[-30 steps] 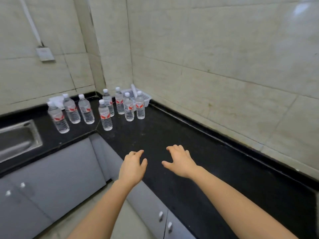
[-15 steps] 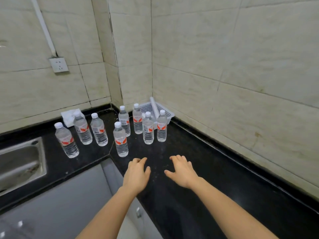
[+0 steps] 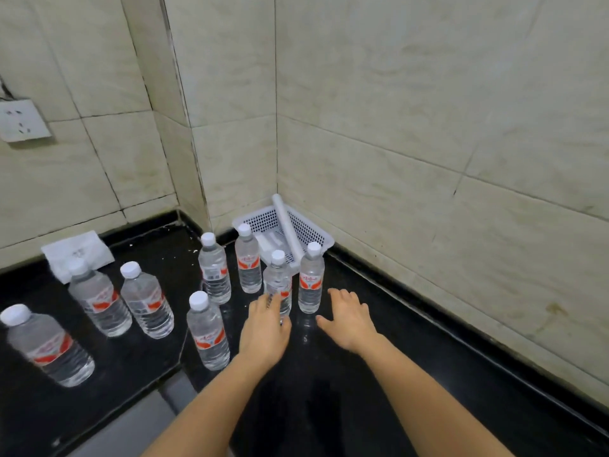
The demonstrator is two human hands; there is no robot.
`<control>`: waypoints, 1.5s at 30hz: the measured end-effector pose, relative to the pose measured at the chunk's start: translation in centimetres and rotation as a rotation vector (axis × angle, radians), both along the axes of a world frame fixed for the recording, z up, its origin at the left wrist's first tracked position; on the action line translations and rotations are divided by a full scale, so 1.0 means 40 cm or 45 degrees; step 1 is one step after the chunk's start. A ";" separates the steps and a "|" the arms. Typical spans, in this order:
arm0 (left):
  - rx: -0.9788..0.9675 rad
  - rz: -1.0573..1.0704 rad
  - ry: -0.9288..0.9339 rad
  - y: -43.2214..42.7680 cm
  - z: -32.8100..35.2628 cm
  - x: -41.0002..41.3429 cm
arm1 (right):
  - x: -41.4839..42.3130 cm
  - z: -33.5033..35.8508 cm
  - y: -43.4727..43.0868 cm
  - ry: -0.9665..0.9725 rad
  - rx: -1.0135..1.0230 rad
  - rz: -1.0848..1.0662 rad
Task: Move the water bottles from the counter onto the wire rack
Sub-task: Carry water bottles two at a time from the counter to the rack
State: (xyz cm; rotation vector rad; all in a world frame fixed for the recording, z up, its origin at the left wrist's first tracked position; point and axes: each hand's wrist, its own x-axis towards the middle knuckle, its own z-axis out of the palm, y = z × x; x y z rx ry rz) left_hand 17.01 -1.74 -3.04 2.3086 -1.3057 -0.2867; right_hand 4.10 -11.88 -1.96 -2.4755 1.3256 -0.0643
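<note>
Clear bottle (image 3: 277, 279) at left fingers (image 3: 264, 302), right hand (image 3: 350, 322) spread

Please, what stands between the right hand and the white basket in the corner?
One upright water bottle with a white cap, seen in the head view. It stands just ahead of the right hand, in front of the white basket.

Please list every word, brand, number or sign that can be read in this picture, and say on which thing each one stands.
Nothing here can be read.
Bottles: red and white labels with print, too blurred to read.
Tissue pack: faint marks, too blurred to read.
Socket: no lettering visible.
Basket: no text visible.
</note>
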 end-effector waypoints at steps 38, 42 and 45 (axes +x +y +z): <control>-0.127 -0.443 0.036 -0.033 0.047 0.020 | -0.187 -0.009 0.074 -0.449 0.156 -0.471; -0.118 -0.559 0.194 0.076 0.064 -0.134 | -0.394 0.030 0.217 -0.412 0.195 -0.538; -0.138 -0.672 0.239 0.157 0.083 -0.283 | -0.556 0.057 0.340 -0.423 0.183 -0.590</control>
